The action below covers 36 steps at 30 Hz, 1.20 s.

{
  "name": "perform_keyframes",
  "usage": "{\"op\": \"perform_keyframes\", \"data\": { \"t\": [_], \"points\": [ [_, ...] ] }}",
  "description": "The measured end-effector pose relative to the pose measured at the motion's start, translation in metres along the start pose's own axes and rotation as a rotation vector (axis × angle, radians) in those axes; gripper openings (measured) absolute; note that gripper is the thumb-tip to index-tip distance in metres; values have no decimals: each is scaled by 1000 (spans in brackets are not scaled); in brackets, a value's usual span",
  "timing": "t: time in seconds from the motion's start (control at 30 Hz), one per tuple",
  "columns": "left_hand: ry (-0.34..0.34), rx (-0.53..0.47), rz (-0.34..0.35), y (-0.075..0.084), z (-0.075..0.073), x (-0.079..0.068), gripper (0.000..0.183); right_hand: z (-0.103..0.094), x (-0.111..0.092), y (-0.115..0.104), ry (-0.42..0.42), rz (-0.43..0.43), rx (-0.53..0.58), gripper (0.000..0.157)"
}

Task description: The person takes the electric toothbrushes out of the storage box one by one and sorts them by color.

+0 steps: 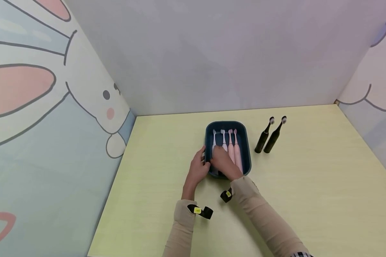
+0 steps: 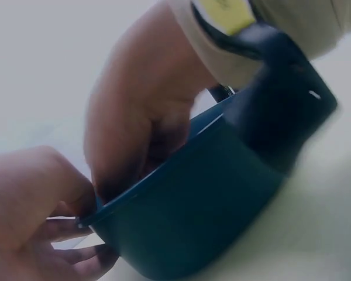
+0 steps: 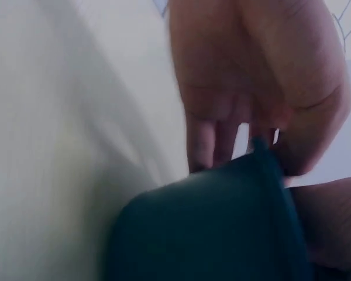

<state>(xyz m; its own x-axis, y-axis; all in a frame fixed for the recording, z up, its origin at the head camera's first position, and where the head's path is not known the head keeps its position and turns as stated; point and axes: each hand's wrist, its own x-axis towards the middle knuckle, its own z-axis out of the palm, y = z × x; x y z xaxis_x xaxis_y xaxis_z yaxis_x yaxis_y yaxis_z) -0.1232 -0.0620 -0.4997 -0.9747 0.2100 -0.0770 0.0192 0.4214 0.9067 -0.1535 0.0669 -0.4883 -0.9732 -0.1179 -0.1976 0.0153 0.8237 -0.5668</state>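
Note:
A dark teal bin (image 1: 248, 157) stands on the table with several electric toothbrushes lying side by side in it. Two have pale white handles, and the pink toothbrushes (image 1: 237, 153) lie on the right. My left hand (image 1: 197, 169) grips the bin's left rim, the thumb at the edge and the other fingers along the outer wall. Reaching down inside, my right hand (image 1: 224, 161) has its fingers curled at the handle of the leftmost white toothbrush (image 1: 214, 137). The hand covers the middle of that handle, and its fingertips are hidden behind the wall in the left wrist view.
Two black electric toothbrushes (image 1: 268, 137) stand upright on the table just right of the bin. The pale yellow-green table (image 1: 312, 185) meets a plain wall (image 1: 218, 71) at the back. Cartoon-printed walls rise on both sides.

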Motion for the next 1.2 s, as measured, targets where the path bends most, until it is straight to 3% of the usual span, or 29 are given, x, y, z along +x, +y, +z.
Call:
{"op": "perform_keyframes", "data": {
  "t": [0.17,0.3,0.7,1.0,1.2],
  "points": [
    [2,-15,0,-1,2,0,66,3,0,12,59,30,146,36],
    [1,-1,-2,0,2,1,66,3,1,16,88,26,197,29],
    [4,20,-8,0,2,2,66,4,2,15,111,26,195,27],
    [-4,31,-22,0,2,2,67,4,-2,12,152,59,283,46],
    [-7,32,-33,-1,3,3,67,4,-7,12,213,28,365,48]
  ]
}}
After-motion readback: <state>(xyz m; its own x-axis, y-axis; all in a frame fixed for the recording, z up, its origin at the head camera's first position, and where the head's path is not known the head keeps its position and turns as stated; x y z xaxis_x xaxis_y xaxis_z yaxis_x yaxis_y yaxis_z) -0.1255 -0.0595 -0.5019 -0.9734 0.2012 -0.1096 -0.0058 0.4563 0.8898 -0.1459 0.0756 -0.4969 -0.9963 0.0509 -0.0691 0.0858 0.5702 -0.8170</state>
